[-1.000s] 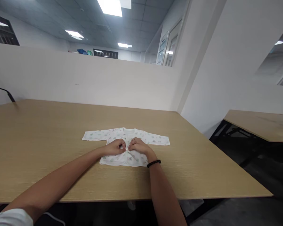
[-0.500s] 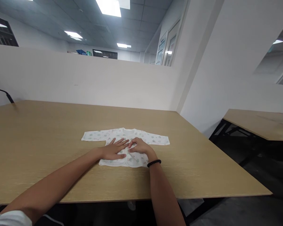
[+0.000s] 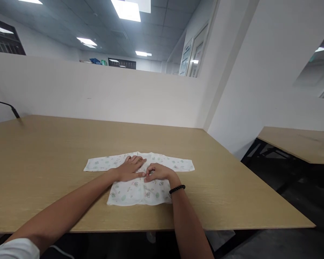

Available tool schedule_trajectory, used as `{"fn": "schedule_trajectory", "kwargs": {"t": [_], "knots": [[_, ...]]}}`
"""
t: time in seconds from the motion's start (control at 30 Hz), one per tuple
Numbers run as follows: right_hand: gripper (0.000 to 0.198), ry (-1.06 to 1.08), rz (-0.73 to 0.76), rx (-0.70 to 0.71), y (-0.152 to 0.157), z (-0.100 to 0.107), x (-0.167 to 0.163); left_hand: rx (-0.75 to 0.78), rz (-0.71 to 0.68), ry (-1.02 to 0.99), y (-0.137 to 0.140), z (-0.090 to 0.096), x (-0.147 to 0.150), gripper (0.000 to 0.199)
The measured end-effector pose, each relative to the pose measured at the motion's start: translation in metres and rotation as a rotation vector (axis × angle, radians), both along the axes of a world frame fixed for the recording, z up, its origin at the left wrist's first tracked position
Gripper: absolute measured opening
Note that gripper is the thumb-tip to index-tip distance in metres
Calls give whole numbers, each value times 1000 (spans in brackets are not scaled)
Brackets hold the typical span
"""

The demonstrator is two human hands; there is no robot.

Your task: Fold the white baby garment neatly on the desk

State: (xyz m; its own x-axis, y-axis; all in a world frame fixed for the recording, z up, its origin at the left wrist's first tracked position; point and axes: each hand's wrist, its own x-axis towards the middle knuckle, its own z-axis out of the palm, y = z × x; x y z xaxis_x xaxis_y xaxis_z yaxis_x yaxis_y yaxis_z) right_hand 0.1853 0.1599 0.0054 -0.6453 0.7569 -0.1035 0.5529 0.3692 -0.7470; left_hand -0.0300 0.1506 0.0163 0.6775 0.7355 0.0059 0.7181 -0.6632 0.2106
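Note:
A white baby shirt (image 3: 153, 192) with small printed figures lies spread on the table, its sleeves stretched out to both sides and its hem toward me. My left hand (image 3: 129, 169) rests palm down on the left chest of the shirt, fingers spread. At the middle of the front, my right hand (image 3: 158, 172) has its thumb and forefinger pinched together on the cloth, close to the left thumb. Exactly what bit of the front is between those fingertips is hidden. A black beaded bracelet (image 3: 177, 189) circles my right wrist.
The wooden table (image 3: 232, 194) runs back to a low white partition (image 3: 110, 93). A black cable (image 3: 14, 111) comes down at the far left. Another table (image 3: 299, 144) stands to the right, beyond a gap.
The shirt's hem has come nearer to the table's front edge, and the left sleeve reaches farther left. My left fingers are slightly more bent; the right hand remains pinched at the front.

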Motion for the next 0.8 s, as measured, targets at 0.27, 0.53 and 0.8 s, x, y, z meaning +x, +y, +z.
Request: {"fn": "schedule_trajectory", "kwargs": {"t": [0.27,0.53,0.8], "knots": [[16,91,96,-38,-1,0,1,-76,93,68,9,-14,-2,91],[28,-193,-419,586,-6,-7,-4,45,259,-8,21,-18,-9,80],[55,-415,-724,414,0,-15,19,113,490,-54,56,-10,-57,47]]}}
